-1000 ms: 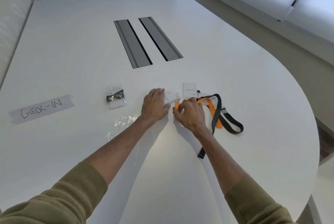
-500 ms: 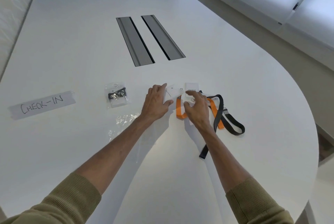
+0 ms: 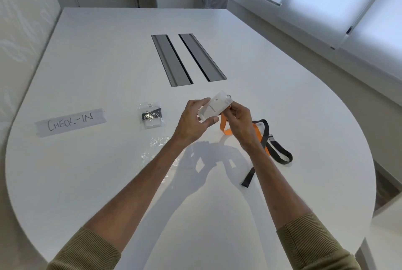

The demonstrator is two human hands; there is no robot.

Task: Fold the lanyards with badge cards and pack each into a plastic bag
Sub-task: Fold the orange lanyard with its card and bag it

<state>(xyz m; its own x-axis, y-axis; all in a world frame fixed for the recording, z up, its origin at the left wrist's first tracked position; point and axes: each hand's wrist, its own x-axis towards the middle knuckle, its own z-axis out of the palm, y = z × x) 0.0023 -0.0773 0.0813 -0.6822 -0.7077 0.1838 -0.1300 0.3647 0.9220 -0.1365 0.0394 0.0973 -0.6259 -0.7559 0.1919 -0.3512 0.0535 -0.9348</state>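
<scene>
My left hand (image 3: 193,120) holds a white badge card (image 3: 214,107) lifted above the table, thumb under its lower edge. My right hand (image 3: 240,121) pinches the card's upper right end near its metal ring, where the orange lanyard (image 3: 226,127) hangs down from it to the table. A black lanyard (image 3: 275,150) lies looped on the table to the right, partly under my right forearm. An empty clear plastic bag (image 3: 157,145) lies crumpled below my left wrist. A packed bag (image 3: 151,116) with a black lanyard and a card sits to the left.
A strip of tape reading CHECK-IN (image 3: 70,122) is stuck at the left. Two grey cable slots (image 3: 188,59) run along the middle of the white table (image 3: 108,182). The table's curved edge lies to the right. A chair and a bin stand beyond the far end.
Both hands have lifted the white badge card off the table, and the orange lanyard now hangs from it. The camera has tilted up, showing more of the room.
</scene>
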